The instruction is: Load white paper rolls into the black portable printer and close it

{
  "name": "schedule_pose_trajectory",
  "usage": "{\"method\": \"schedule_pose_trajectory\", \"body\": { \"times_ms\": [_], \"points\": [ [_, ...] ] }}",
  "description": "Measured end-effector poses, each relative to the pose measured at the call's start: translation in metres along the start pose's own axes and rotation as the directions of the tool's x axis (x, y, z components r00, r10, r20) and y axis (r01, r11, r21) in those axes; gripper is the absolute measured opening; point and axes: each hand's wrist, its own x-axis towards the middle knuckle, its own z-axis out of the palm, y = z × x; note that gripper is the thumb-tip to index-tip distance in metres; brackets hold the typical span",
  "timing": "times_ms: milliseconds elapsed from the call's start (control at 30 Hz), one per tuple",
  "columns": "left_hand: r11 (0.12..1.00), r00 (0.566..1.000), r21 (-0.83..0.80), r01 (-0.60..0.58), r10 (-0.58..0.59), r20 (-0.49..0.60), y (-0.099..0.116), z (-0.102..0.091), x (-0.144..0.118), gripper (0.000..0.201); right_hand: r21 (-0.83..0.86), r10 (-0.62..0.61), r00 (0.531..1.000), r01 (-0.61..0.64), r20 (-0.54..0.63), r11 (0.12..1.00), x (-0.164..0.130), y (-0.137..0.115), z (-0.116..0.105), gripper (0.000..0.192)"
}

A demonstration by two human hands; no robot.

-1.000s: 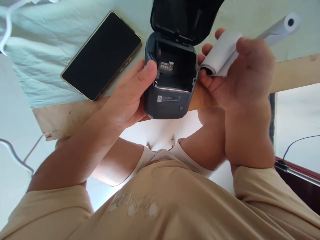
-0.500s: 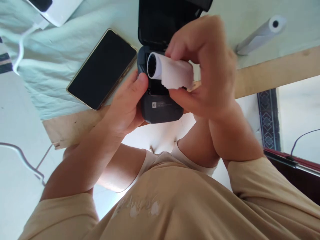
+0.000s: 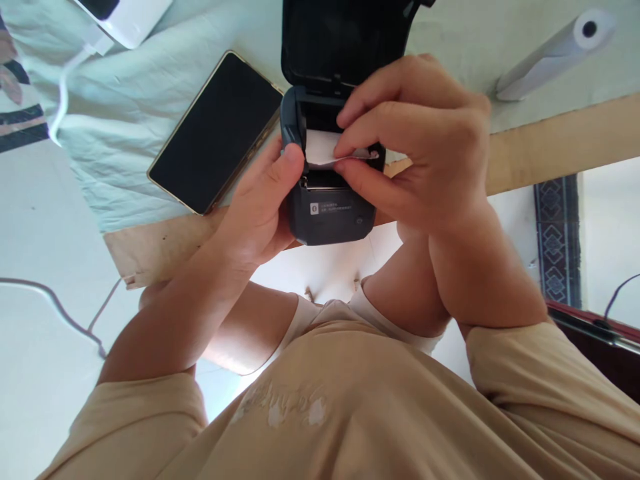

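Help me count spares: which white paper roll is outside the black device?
The long roll at the picture's upper right, untouched; the other roll sits in the device, touched by the right hand.

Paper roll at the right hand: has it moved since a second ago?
Yes: judged against the phone, the roll has gone left, closer to it, into the printer.
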Motion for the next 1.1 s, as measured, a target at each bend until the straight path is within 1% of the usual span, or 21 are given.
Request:
{"method": "schedule_pose_trajectory", "body": {
  "times_ms": [100, 167, 300, 367, 467, 500, 567, 600, 667, 767, 833, 933, 967, 1033, 1067, 1100],
  "points": [
    [0.998, 0.996, -0.041, -0.054, 0.057, 0.075, -0.001, 0.003, -0.001, 0.031, 0.086, -0.022, 1.0, 0.02, 0.015, 0.996, -0.001, -0.002, -0.002, 0.012],
    [0.998, 0.993, -0.038, -0.048, 0.052, 0.102, 0.0, 0.001, -0.002, 0.029, 0.131, -0.037, 0.998, 0.029, 0.056, 0.991, -0.002, -0.003, -0.003, 0.009],
    [0.999, 0.988, -0.029, -0.034, 0.038, 0.148, 0.001, -0.004, -0.002, 0.028, 0.155, -0.094, 0.988, 0.074, 0.125, 0.985, -0.008, -0.003, -0.004, 0.007],
    [1.0, 0.988, -0.015, -0.024, 0.026, 0.153, 0.0, -0.006, -0.002, 0.029, 0.153, -0.094, 0.983, 0.07, 0.158, 0.986, -0.01, -0.004, -0.005, 0.01],
    [1.0, 0.99, 0.001, -0.026, 0.025, 0.139, -0.002, -0.007, -0.003, 0.04, 0.128, -0.052, 0.971, 0.023, 0.233, 0.992, -0.011, -0.007, -0.007, 0.019],
    [0.999, 0.99, 0.007, -0.034, 0.032, 0.138, -0.002, -0.007, -0.003, 0.043, 0.136, -0.057, 0.969, 0.025, 0.239, 0.99, -0.011, -0.007, -0.008, 0.024],
    [0.997, 0.987, 0.018, -0.07, 0.067, 0.146, -0.002, -0.007, -0.005, 0.043, 0.166, -0.094, 0.976, 0.061, 0.199, 0.984, -0.009, -0.007, -0.008, 0.028],
    [0.995, 0.984, 0.019, -0.093, 0.09, 0.153, -0.001, -0.006, -0.005, 0.043, 0.166, -0.103, 0.982, 0.076, 0.156, 0.983, -0.009, -0.006, -0.008, 0.028],
    [0.992, 0.979, 0.031, -0.12, 0.113, 0.169, 0.002, -0.005, -0.007, 0.047, 0.115, -0.091, 0.989, 0.078, 0.114, 0.99, -0.007, -0.004, -0.008, 0.025],
    [0.99, 0.978, 0.089, -0.105, 0.087, 0.188, 0.005, -0.003, -0.008, 0.062, 0.003, -0.025, 0.988, 0.025, 0.153, 1.0, -0.007, -0.004, -0.008, 0.032],
    [0.987, 0.971, 0.103, -0.121, 0.097, 0.219, 0.006, -0.002, -0.009, 0.068, -0.016, 0.014, 0.981, -0.012, 0.195, 1.0, -0.008, -0.006, -0.008, 0.037],
    [0.985, 0.964, 0.075, -0.154, 0.134, 0.229, 0.003, -0.001, -0.009, 0.064, -0.001, 0.052, 0.978, -0.053, 0.204, 0.999, -0.008, -0.009, -0.008, 0.041],
    [0.984, 0.967, 0.072, -0.161, 0.143, 0.21, 0.002, -0.001, -0.009, 0.06, 0.017, 0.044, 0.982, -0.048, 0.186, 0.999, -0.008, -0.009, -0.007, 0.041],
    [0.982, 0.974, 0.079, -0.173, 0.159, 0.161, 0.0, -0.001, -0.008, 0.056, 0.074, -0.016, 0.996, 0.009, 0.093, 0.997, -0.006, -0.007, -0.006, 0.037],
    [0.98, 0.976, 0.087, -0.179, 0.165, 0.145, -0.001, -0.001, -0.008, 0.057, 0.1, -0.043, 0.999, 0.041, 0.021, 0.994, -0.006, -0.006, -0.006, 0.032],
    [0.978, 0.976, 0.099, -0.184, 0.17, 0.136, -0.001, -0.001, -0.008, 0.059, 0.114, -0.032, 0.997, 0.04, -0.074, 0.993, -0.005, -0.006, -0.006, 0.025]
  ]
}}
